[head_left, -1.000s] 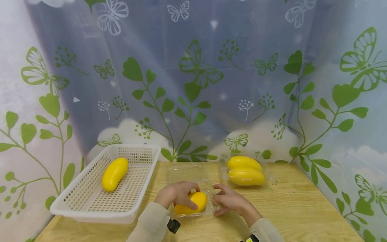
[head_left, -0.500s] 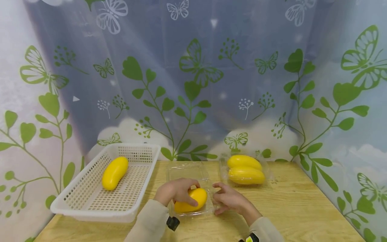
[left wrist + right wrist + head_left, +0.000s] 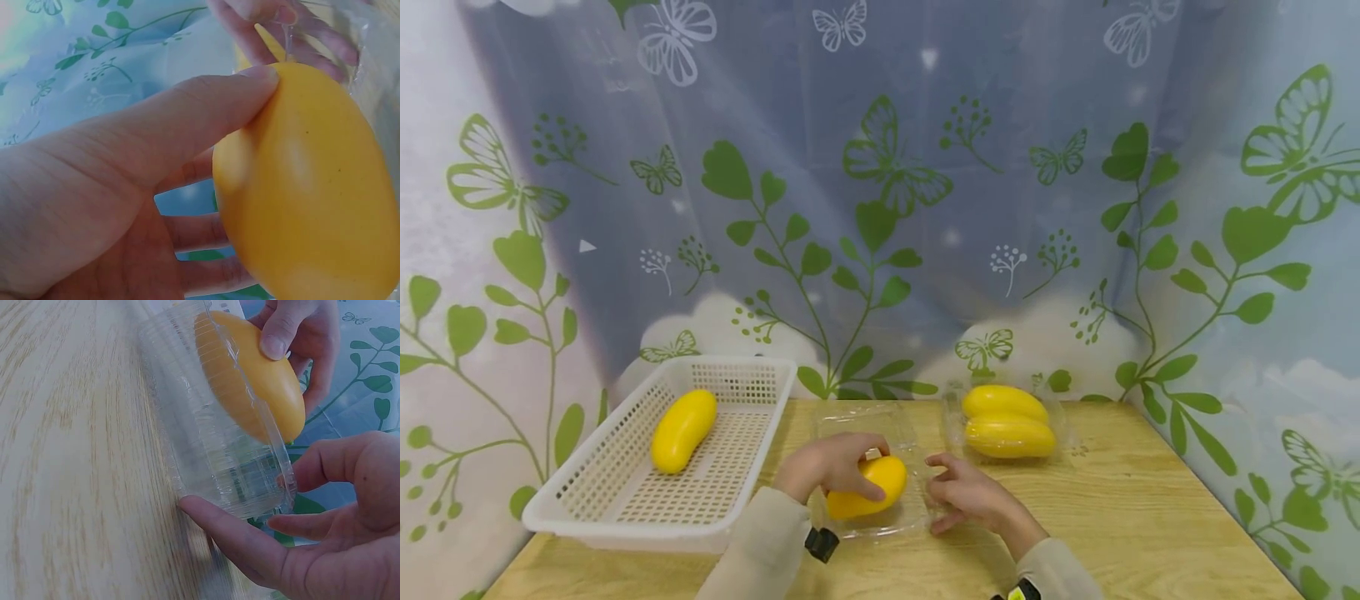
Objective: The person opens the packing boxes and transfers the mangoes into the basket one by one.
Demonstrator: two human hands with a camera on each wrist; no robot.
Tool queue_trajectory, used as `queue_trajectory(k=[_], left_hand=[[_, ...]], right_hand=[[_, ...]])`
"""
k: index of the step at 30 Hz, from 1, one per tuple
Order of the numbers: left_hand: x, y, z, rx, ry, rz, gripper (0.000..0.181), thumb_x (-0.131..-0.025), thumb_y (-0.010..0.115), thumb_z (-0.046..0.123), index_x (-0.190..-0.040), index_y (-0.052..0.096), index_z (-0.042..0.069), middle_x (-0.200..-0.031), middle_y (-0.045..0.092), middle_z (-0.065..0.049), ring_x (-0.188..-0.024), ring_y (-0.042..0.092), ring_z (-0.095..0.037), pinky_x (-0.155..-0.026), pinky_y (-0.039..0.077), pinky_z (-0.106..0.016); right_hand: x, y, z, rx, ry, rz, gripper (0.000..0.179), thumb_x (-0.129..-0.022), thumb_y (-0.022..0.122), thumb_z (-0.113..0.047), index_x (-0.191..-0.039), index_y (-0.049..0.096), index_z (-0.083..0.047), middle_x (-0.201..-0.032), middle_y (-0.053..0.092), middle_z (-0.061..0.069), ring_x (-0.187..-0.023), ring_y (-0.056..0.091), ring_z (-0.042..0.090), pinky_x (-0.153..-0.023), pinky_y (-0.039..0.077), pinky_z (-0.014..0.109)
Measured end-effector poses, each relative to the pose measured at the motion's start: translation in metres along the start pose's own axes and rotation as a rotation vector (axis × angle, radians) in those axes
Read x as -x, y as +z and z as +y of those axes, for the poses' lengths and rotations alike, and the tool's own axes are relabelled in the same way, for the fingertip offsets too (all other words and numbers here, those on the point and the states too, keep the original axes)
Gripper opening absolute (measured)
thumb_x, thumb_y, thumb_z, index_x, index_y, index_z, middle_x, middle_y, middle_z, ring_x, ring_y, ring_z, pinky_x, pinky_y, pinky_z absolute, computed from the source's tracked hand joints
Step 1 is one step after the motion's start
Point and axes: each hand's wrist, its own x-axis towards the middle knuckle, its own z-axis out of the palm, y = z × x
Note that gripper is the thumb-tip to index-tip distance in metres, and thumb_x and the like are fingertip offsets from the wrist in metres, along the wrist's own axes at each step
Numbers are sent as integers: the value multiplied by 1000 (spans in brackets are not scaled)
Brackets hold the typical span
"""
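Observation:
My left hand point(image 3: 831, 468) grips a smooth yellow mango point(image 3: 886, 481), thumb on the near side. In the left wrist view the thumb point(image 3: 212, 103) presses near the top end, and the fingers lie behind the fruit. The mango is tilted inside a clear plastic clamshell box point(image 3: 187, 437), raised above its floor in the right wrist view. The box's lid point(image 3: 857, 422) lies folded back. My right hand point(image 3: 973, 496) holds the box's right end, thumb at the near bottom corner and fingers by the rim.
At the left stands a white perforated basket point(image 3: 730, 533) with another yellow mango point(image 3: 685, 431) inside. A second clear box point(image 3: 953, 421) holding two yellow mangoes point(image 3: 1009, 435) sits at the back right. Behind the wooden table point(image 3: 1150, 517) hangs a patterned cloth point(image 3: 775, 108).
My left hand has moved slightly up and to the left with the mango, lifting it from the floor of the box. The right hand has stayed at the box's right end.

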Motion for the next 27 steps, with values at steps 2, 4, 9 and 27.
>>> queue_trajectory(k=[2,4,9,27], left_hand=[[1,-2,-1,1,3,7,49,-85,85,29,-128,61,25,-118,66,-12,-81,64,-23,-59,61,-44],[3,-4,-1,0,9,12,49,-85,85,29,-127,61,26,-116,66,-12,-80,63,-23,-59,61,-44],[5,-9,-1,-10,18,17,48,-85,85,29,-126,60,25,-114,66,-11,-79,63,-23,-57,59,-41],[5,-16,-3,-32,86,63,50,-86,86,27,-128,58,21,-115,66,-8,-94,63,-22,-79,57,-44]], right_hand=[[0,0,0,1,-2,1,67,-95,53,-4,-154,25,12,-131,49,34,-104,62,30,-75,65,46],[0,0,0,2,0,5,67,-95,53,-4,-154,25,12,-130,50,34,-103,62,29,-75,65,46],[0,1,0,-2,4,1,67,-96,53,-4,-154,25,12,-130,50,33,-102,62,29,-75,65,45],[-1,0,1,-11,-9,-7,67,-96,53,-4,-154,24,13,-131,49,35,-101,61,28,-75,65,46]])
